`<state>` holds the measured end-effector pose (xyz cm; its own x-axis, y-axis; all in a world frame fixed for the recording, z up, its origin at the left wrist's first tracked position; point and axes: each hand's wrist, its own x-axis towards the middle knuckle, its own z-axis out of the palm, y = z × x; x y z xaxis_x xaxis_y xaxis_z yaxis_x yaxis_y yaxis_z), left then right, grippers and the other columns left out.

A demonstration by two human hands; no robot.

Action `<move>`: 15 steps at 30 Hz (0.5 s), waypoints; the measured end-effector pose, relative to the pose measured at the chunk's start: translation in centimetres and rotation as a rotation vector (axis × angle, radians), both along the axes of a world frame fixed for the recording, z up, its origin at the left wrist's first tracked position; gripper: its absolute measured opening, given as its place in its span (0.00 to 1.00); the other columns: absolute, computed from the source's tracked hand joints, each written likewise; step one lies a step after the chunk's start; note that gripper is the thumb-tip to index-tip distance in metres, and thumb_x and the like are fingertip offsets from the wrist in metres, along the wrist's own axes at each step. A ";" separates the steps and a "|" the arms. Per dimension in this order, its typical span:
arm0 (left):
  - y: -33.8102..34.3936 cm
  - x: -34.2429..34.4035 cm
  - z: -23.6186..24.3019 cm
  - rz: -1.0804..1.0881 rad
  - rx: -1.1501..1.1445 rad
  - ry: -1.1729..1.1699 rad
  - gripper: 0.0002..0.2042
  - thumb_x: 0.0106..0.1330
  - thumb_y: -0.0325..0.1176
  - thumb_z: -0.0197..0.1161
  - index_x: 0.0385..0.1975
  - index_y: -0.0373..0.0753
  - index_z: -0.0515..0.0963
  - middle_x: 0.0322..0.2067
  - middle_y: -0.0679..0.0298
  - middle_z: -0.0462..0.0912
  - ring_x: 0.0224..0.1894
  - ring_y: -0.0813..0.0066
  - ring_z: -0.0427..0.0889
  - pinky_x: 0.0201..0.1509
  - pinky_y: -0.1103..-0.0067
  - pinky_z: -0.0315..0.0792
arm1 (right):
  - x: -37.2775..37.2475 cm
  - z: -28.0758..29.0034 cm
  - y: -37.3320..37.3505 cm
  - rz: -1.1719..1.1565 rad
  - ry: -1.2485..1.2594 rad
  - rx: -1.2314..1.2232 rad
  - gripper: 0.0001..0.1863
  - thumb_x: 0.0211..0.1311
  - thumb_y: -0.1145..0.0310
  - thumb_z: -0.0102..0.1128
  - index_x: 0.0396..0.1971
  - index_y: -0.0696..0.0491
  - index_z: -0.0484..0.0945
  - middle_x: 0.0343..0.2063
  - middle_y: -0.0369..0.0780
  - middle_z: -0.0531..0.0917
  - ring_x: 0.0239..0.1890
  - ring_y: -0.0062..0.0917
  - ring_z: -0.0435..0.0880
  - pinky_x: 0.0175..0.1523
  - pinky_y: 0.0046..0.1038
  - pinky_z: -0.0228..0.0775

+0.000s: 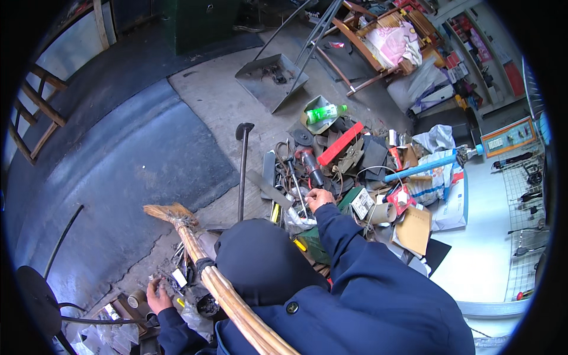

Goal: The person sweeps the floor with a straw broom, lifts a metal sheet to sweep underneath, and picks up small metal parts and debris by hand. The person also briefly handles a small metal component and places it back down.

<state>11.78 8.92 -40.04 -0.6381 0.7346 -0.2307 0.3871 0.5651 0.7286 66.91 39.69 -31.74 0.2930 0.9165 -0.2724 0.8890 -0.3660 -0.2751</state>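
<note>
The angle grinder (pixel 308 161) lies in the tool heap (pixel 350 158), just beyond the right hand (pixel 320 199); that hand's fingers are curled, and the left hand (pixel 158 296) is bent beside small clutter (pixel 179 277) (I cannot tell whether either pinches anything). A knock could set the heap sliding, its pieces overlapping loosely. The grinder's long axis runs away from the person, disc (pixel 303 138) end farthest, slanting slightly left.
</note>
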 end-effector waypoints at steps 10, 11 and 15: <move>-1.1 0.7 0.5 -0.043 0.045 -0.068 0.11 0.65 0.26 0.64 0.46 0.34 0.82 0.39 0.57 0.88 0.43 0.66 0.86 0.55 0.70 0.77 | 1.5 0.1 -0.8 -0.019 -0.180 -0.138 0.13 0.61 0.55 0.69 0.44 0.40 0.91 0.40 0.42 0.91 0.48 0.39 0.89 0.58 0.39 0.78; -1.3 0.6 0.4 -0.021 -0.015 -0.065 0.11 0.65 0.26 0.64 0.46 0.34 0.83 0.38 0.57 0.88 0.43 0.66 0.87 0.55 0.70 0.77 | 1.7 -0.1 -0.8 -0.017 -0.186 -0.127 0.13 0.62 0.56 0.69 0.45 0.41 0.90 0.40 0.42 0.91 0.48 0.40 0.89 0.58 0.39 0.78; -1.5 0.8 -0.8 0.011 -0.078 -0.142 0.12 0.63 0.25 0.65 0.47 0.35 0.83 0.40 0.57 0.89 0.44 0.66 0.87 0.55 0.71 0.78 | 3.1 -1.7 -0.2 0.050 -0.082 -0.084 0.13 0.62 0.58 0.69 0.44 0.44 0.90 0.39 0.43 0.91 0.47 0.38 0.90 0.57 0.37 0.79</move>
<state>12.56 7.41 -40.82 -0.6027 0.7042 -0.3753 0.2765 0.6254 0.7296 70.00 39.47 -33.48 0.2722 0.9054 -0.3257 0.9250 -0.3395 -0.1705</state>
